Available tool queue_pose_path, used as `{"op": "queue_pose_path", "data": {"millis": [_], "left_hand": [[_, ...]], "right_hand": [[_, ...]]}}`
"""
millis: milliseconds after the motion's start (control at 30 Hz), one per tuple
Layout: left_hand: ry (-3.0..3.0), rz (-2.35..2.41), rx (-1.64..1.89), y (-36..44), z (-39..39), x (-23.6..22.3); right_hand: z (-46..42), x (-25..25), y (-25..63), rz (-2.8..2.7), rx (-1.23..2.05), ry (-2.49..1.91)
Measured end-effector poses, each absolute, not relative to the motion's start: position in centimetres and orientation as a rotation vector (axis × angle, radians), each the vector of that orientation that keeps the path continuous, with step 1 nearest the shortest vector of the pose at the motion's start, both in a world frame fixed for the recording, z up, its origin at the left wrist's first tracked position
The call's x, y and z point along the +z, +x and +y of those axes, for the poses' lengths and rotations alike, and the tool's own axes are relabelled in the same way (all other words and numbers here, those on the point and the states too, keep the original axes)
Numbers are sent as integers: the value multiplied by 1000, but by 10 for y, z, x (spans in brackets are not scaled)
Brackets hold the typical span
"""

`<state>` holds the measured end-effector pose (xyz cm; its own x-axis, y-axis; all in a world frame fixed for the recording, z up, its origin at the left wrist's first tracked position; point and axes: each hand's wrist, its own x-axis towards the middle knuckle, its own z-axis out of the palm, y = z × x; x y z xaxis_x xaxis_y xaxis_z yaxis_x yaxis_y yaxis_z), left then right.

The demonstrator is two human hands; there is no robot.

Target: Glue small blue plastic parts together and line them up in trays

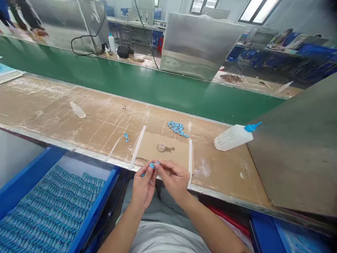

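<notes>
Small blue piece (152, 165) between the fingers (162, 172)

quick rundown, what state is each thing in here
Left hand, closed on a blue piece
Right hand, fingertips pinched at that piece
Loose blue pieces, heaped
Cardboard, flat, stained, tape along two sides
Small cup, on the cardboard, contents unclear
Large bottle, blue nozzle on
Blue tray, filled with rows
</notes>
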<state>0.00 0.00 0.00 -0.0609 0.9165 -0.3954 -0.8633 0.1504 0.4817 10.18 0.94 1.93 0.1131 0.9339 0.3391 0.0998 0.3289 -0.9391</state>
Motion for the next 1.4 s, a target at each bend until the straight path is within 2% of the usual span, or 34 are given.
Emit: {"op": "queue_pose_path", "data": {"millis": [400, 700, 1100, 1400], "left_hand": [[177, 775, 1498, -3, -1, 0], [222, 729, 1478, -4, -3, 2], [110, 748, 1410, -1, -6, 0], [196, 589, 1349, -8, -6, -2]], "right_hand": [[15, 25, 104, -1452, 707, -1002], [18, 31, 110, -1434, 738, -946], [10, 32, 106, -1075, 1253, -1059], [10, 35, 109, -1092, 1408, -965]]}}
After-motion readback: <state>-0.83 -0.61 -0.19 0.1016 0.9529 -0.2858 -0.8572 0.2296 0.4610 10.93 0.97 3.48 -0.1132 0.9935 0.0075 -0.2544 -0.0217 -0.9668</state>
